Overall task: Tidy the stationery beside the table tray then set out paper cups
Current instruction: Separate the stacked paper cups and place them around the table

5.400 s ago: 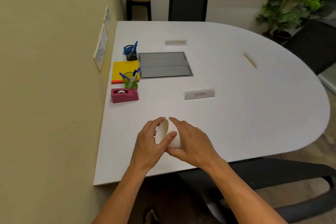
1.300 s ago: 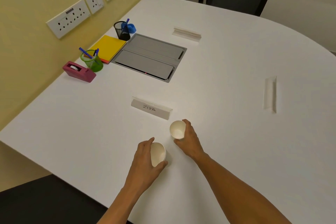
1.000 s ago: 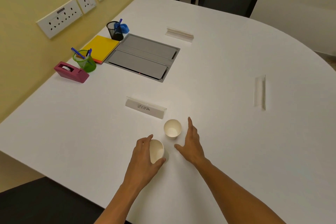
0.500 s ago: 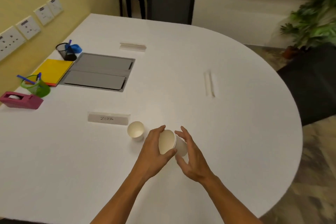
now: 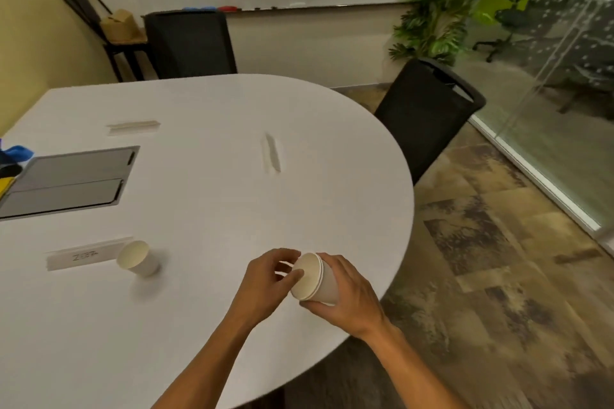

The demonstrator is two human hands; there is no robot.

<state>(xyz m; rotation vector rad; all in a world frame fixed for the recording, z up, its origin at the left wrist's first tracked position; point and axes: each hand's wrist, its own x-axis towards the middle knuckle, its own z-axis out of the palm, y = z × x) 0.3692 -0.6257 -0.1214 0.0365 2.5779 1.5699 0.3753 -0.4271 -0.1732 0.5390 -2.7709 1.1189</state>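
One paper cup (image 5: 137,258) now stands empty on the table (image 5: 206,209) beside the name card (image 5: 84,256) at lower left, so one place is served. The right hand (image 5: 345,295) has shifted toward lower centre, its fingers wrapped around the nested cup stack (image 5: 314,279), while the left hand (image 5: 265,279) fingers pinch the stack's rim, probably separating the next

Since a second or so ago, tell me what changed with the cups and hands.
The right hand let go of the single cup by the name card and joined the left hand on the cup stack, now tipped sideways between them. The single cup stayed upright beside the card.
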